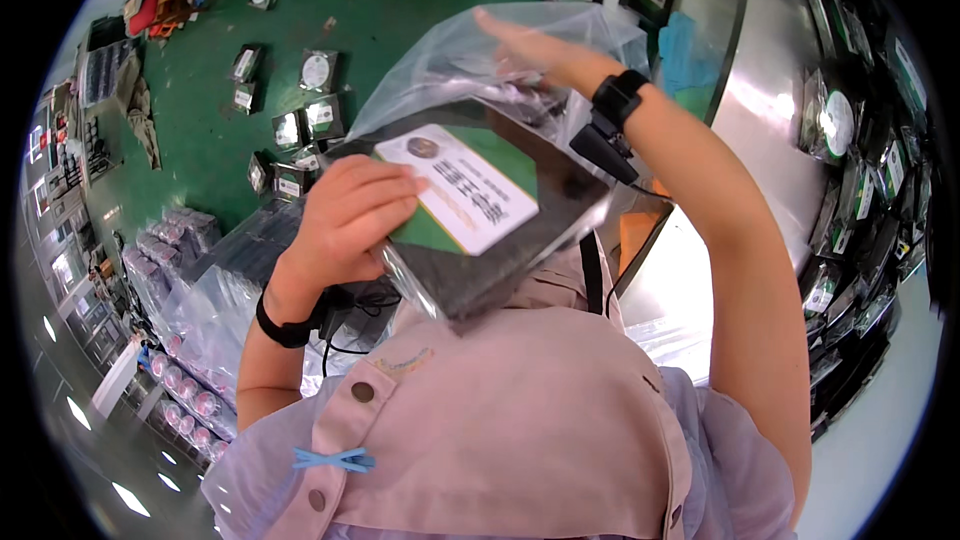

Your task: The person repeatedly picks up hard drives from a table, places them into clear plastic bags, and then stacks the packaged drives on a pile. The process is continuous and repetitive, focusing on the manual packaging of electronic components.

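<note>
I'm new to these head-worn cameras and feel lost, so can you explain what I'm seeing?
There's no machine here: a wide fisheye camera on a person's head looks down at their bare hands, so edges bend and the pink apron fills the bottom. The left hand grips a flat dark package with a green-and-white label. The right hand, blurred, is at the clear plastic above it; its grip is unclear. Smaller labelled packs lie on the green floor, at the picture's upper left.
</note>
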### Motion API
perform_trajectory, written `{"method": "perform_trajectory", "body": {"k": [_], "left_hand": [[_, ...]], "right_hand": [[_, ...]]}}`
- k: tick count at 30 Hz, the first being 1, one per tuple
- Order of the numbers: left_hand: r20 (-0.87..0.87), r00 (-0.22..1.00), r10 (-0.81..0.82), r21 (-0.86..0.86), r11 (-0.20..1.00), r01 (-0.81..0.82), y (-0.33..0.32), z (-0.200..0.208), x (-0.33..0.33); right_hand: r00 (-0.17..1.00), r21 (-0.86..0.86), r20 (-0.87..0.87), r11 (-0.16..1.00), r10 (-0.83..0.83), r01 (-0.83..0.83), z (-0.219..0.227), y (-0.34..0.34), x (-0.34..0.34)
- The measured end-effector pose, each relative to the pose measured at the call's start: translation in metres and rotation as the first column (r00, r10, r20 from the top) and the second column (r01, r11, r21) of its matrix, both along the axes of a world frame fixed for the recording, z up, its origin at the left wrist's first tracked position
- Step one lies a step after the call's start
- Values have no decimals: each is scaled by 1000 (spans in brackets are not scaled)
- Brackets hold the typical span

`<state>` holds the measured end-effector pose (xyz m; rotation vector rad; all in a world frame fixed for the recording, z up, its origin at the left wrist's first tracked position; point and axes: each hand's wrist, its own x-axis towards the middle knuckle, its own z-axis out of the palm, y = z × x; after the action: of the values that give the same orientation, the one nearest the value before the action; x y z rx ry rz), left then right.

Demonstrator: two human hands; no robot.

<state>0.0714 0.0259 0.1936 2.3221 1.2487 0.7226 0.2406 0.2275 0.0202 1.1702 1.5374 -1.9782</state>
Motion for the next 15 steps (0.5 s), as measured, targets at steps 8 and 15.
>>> {"method": "perform_trajectory", "body": {"k": [8, 15], "left_hand": [[149, 978, -147, -55, 986, 157, 22, -10, -14], [122, 982, -146, -55, 987, 153, 33, -4, -26]], "right_hand": [[996, 58, -68, 996, -58, 62, 53, -19, 14], [998, 70, -59, 998, -3, 7, 62, -16, 16]]}}
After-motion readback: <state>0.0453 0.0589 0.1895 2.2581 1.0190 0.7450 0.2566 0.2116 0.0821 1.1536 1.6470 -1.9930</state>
